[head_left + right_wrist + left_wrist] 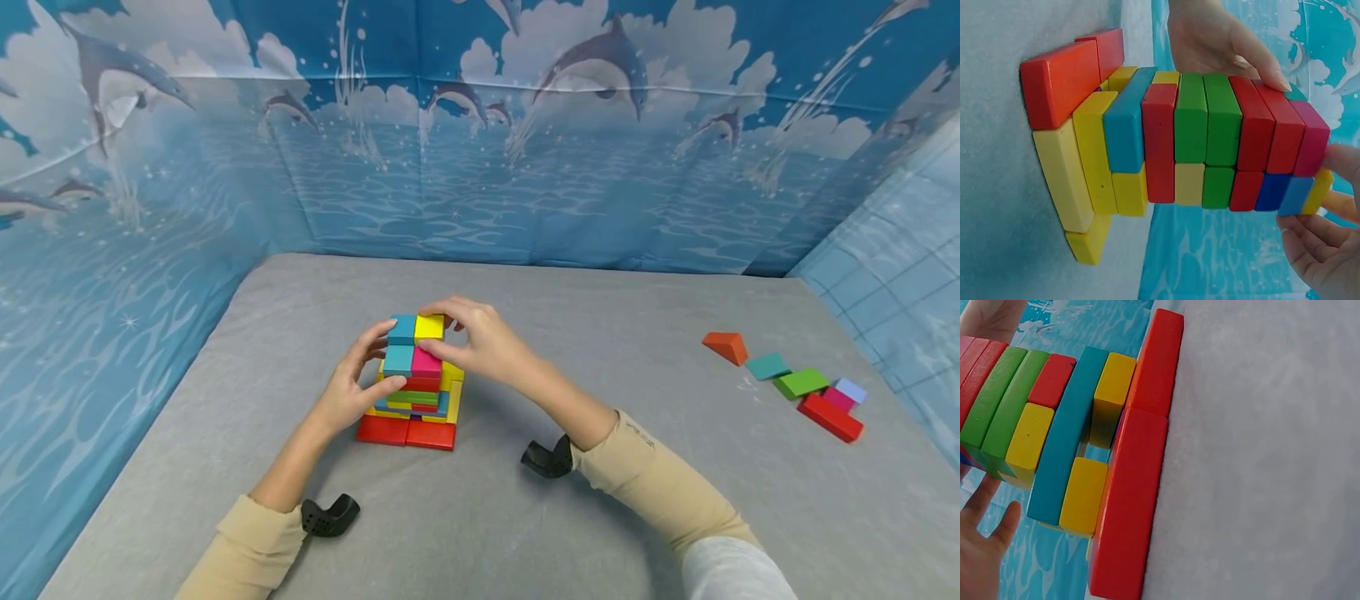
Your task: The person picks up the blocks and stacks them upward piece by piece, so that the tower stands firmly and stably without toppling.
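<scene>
A tower of coloured wooden blocks (415, 397) stands upright on a grey surface, two red blocks (1054, 94) at its front base. At the tower's top right corner my right hand (480, 337) pinches a yellow block (430, 327), its thumb in front over a magenta block (1311, 134) and its fingers behind. Beside the yellow block lies a teal block (402, 327). My left hand (352, 387) cups the tower's left side near the top, fingers spread, thumb reaching the front face. In the left wrist view, the left hand's spread fingers (1009, 525) are beside green blocks (997, 406).
On the right of the grey surface (600, 350) lie loose blocks: an orange wedge (726, 347), a teal block (768, 367), a green block (801, 383), a red block (829, 417) and smaller ones. Dolphin-print curtains (480, 192) hang behind and at the left.
</scene>
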The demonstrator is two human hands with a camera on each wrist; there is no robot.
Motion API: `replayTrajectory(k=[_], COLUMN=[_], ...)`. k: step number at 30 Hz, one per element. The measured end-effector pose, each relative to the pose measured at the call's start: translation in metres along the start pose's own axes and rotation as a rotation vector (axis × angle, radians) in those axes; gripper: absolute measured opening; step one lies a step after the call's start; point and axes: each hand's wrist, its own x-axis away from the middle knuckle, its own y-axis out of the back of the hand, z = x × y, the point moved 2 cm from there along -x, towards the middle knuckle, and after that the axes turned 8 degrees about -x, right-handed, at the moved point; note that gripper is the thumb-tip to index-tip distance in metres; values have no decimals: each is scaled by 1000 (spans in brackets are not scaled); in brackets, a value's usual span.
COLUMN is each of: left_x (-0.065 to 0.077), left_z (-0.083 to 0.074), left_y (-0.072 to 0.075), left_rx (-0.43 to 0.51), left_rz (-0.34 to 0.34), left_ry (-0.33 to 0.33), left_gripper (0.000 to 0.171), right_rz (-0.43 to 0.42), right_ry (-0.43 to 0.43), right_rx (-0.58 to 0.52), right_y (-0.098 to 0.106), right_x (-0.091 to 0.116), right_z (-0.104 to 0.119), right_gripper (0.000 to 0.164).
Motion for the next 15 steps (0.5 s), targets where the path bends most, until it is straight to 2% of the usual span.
replayTrajectory(k=[4,8,11,13,15], left_x=[0,1,1,1,0], left_z=[0,2,2,2,1], left_y=[0,-1,-1,-1,-1], left_rx=[-7,-16,-12,-11,-8], left_rz=[-9,-16,-15,-13,-11], left_ry=[15,29,30,26,20], left_gripper=[66,67,66,66,65], right_rz=[-73,-218,-317,-373,-436], right_ry=[-17,-84,-159,-225,-299], right_rx=[-31,-47,8,72,155], right_y=[20,65,105,132,161], right_x=[11,42,80,111,149], right_z=[-7,-18,-49,-80,-120], right_gripper=[43,37,36,38,41])
